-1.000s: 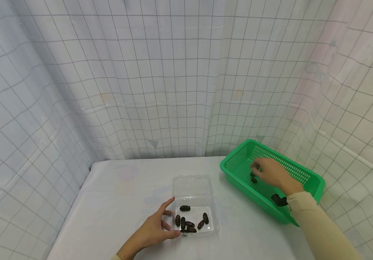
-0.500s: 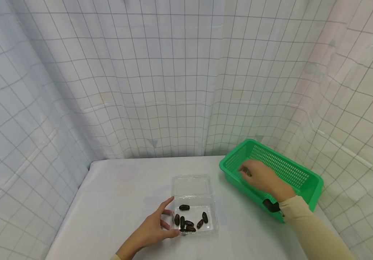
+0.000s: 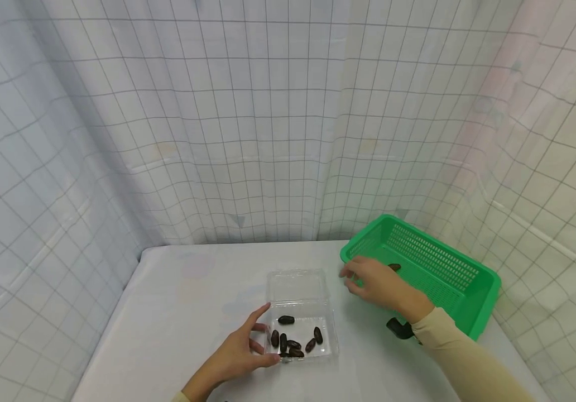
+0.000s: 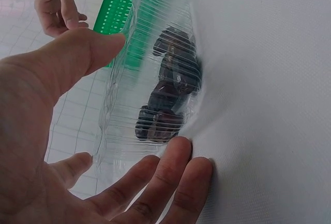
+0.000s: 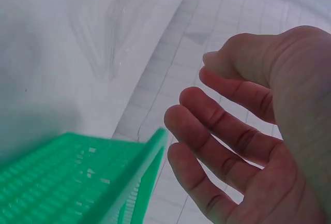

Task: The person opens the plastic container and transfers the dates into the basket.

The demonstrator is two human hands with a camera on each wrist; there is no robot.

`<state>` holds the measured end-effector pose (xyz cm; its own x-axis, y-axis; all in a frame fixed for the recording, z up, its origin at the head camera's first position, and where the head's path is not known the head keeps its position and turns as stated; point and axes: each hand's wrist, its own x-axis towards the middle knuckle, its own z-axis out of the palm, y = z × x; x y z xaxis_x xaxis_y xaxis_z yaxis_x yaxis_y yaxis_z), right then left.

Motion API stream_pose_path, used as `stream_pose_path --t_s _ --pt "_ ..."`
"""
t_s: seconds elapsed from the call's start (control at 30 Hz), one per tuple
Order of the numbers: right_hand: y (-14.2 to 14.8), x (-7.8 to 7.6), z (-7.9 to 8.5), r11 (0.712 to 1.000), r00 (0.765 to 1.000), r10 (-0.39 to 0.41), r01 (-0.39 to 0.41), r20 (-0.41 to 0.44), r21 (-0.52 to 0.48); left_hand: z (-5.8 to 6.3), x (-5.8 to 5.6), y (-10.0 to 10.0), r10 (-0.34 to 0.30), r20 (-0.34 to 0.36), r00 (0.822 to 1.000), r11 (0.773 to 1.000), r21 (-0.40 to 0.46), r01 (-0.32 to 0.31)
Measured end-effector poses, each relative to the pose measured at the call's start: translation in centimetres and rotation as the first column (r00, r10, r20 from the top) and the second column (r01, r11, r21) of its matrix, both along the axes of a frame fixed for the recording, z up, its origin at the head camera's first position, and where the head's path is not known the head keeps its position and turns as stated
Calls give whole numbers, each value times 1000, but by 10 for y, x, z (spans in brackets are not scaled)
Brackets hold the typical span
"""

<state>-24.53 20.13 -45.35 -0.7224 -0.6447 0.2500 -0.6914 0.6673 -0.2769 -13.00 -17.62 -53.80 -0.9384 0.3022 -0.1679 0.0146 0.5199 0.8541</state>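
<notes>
The right hand (image 3: 375,282) has come out from over the floor of the green basket (image 3: 433,251) toward the person's left; a second ago it was down among the dark pieces there, and now its fingertips have passed the near-left rim, on the side of the clear box (image 3: 304,328); the move appears to put the work between the two containers, with nothing added to the box, whose dark oblong pieces (image 3: 286,320) lie as they did. One dark piece (image 3: 394,267) shows in the basket, just beyond the hand; any other there may be hidden. The right hand points palm-down in the head view, thumb tip close against the index finger, the other fingers loosely bent — whether something is pinched there cannot be told. The left hand (image 3: 238,352) has stayed at the box's left end, spread rather than clenched; its thumb touches the near corner, its index finger reaches toward the hinge; the lid (image 3: 296,286) lies folded back on the white table (image 3: 202,312).
</notes>
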Motion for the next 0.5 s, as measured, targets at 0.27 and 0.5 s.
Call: stream_pose_path --t_s 0.27,0.5 --pt "-33 7 -7 986 988 150 -153 47 60 0 -2 1 6 8 1000 1000 -2 -6" --pt "-67 12 -18 952 942 263 -288 209 101 -2 -2 1 11 12 1000 1000 -6 -11"
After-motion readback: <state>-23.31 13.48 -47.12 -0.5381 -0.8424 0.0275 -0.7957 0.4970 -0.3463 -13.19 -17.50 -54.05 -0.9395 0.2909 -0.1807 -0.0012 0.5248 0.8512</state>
